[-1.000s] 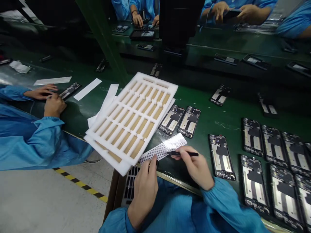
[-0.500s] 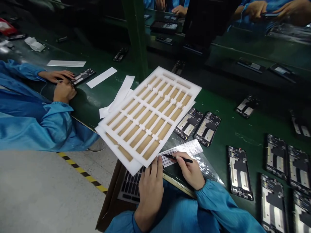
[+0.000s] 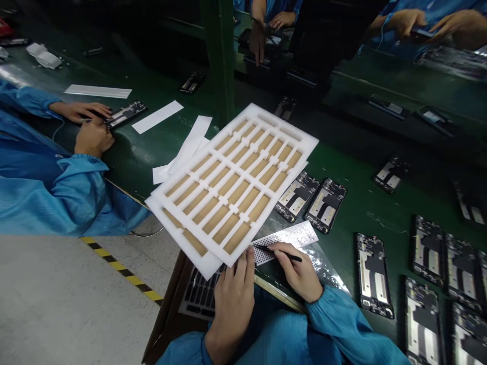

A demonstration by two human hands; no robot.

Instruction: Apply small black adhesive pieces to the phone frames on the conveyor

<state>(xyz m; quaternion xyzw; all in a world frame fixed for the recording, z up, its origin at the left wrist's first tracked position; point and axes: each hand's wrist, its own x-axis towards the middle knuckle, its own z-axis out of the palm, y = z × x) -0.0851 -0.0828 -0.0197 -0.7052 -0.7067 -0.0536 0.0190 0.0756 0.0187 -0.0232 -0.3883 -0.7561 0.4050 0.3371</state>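
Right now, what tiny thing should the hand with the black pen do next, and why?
Probably the right hand should gently lower the black pen onto the dotted sheet, because the pen's tip is right at the sheet's end, and the left hand lies close beside it, where it could steady the sheet.

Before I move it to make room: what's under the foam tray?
A second foam tray shows at the edges of the foam tray, and white paper strips stick out on the left. The middle is covered.
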